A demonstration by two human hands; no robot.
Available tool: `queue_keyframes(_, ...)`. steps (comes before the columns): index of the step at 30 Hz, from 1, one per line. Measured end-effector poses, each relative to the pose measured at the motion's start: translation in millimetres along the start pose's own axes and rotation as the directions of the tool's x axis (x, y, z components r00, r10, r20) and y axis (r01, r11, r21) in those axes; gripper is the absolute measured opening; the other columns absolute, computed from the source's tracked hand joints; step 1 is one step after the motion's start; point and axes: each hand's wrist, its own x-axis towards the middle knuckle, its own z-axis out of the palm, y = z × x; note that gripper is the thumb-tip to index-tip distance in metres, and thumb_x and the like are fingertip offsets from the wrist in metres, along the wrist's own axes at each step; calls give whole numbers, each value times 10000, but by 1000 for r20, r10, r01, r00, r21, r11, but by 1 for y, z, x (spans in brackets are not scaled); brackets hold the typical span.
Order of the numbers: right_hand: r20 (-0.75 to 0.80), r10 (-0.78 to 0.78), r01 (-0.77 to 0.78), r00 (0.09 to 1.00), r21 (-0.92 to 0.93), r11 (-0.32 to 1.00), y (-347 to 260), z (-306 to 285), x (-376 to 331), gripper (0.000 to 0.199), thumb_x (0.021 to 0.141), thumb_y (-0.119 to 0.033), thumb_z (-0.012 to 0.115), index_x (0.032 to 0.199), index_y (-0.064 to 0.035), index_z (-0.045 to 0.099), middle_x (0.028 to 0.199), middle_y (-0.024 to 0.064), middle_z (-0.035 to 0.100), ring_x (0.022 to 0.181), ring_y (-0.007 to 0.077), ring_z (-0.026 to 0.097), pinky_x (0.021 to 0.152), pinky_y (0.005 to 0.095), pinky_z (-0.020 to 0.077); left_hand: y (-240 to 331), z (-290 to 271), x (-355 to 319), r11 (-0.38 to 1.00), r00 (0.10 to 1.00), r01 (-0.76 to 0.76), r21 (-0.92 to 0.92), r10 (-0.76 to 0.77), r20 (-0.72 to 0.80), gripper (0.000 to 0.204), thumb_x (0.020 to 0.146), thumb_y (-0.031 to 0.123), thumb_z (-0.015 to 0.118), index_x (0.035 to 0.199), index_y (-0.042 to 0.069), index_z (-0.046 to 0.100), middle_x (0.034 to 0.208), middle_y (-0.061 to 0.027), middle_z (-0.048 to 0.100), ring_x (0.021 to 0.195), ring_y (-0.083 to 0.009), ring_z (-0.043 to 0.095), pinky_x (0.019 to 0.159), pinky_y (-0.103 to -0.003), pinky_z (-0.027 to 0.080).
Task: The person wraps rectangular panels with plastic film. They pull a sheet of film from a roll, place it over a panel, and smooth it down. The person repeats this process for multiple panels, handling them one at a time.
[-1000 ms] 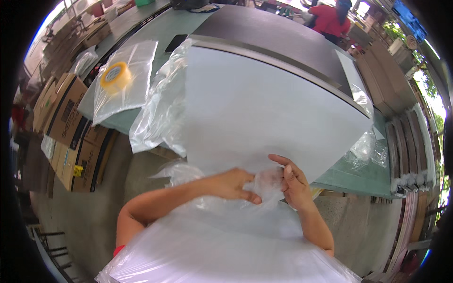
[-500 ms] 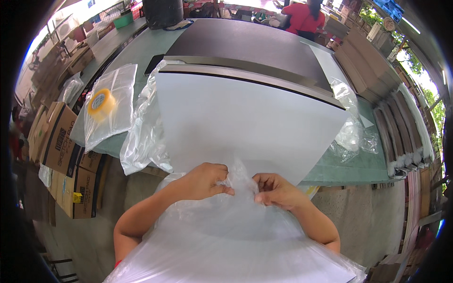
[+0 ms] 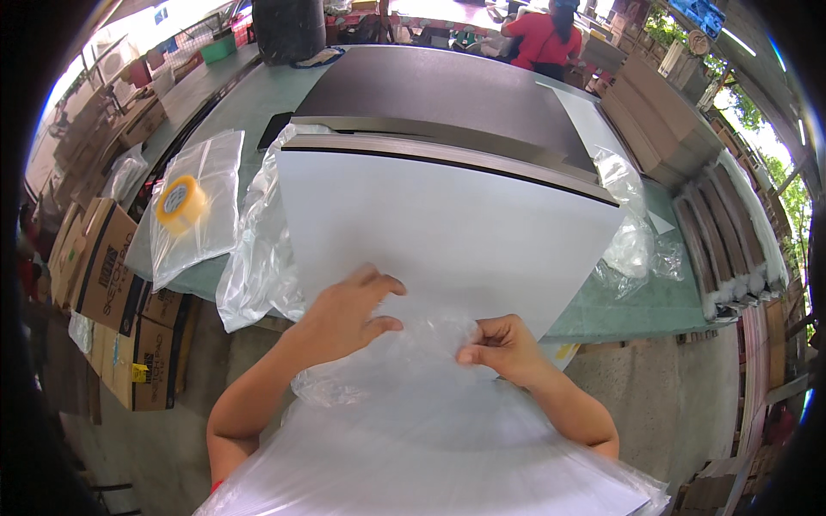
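A clear plastic bag point(image 3: 379, 430) with large white sheets inside lies close against my body, its loose mouth bunched toward the table. My right hand point(image 3: 508, 348) pinches the bag's edge between thumb and fingers. Just left of the bunched plastic, my left hand point(image 3: 348, 314) is off the bag, fingers and thumb apart with nothing between them. Beyond both hands stands a stack of large white sheets point(image 3: 447, 224), with dark grey boards point(image 3: 447, 99) lying behind its upper edge.
Crumpled plastic flanks the stack. A yellow tape roll point(image 3: 181, 205) rests on flat clear bags point(image 3: 202, 241) at the left of the green table point(image 3: 628, 301). Cardboard boxes point(image 3: 112, 267) stand at left; wrapped brown boards point(image 3: 723, 232) at right. A person in red point(image 3: 546, 43) is at the far side.
My left hand has let go of the plastic, opened and moved up and left. The bunched plastic has dropped lower, while my right hand keeps its pinch. The view has tilted slightly.
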Motion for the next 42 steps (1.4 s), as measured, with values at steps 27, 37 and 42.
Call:
queue_keyframes(27, 52, -77, 34, 996, 566, 824, 3, -12, -7, 318, 762, -357, 597, 607, -111, 467, 590, -37, 470, 527, 57, 417, 462, 213, 330, -48, -15, -49, 990, 995, 94, -109, -96, -16, 90, 682, 60, 620, 740, 13, 570, 739, -89, 574, 675, -175, 543, 591, -269, 421)
queue_keyframes(37, 86, -575, 571, 814, -306, 762, -36, 27, -12, 192, 756, -208, 620, 815, -30, 581, 1003, 95, 499, 897, 149, 463, 773, 290, 374, 49, -18, -37, 949, 943, -272, 162, 228, 244, 360, 760, 285, 588, 1003, 33, 504, 890, -134, 557, 833, -273, 552, 656, -386, 442)
queue_keyframes(42, -84, -611, 489, 787, -518, 702, -33, 27, -25, 397, 693, -285, 681, 974, -47, 531, 1136, 120, 451, 1087, 202, 409, 887, 376, 325, 80, -22, -10, 984, 984, 44, -174, -12, 179, 263, 773, 161, 574, 987, 21, 511, 726, -135, 556, 638, -278, 559, 549, -315, 436)
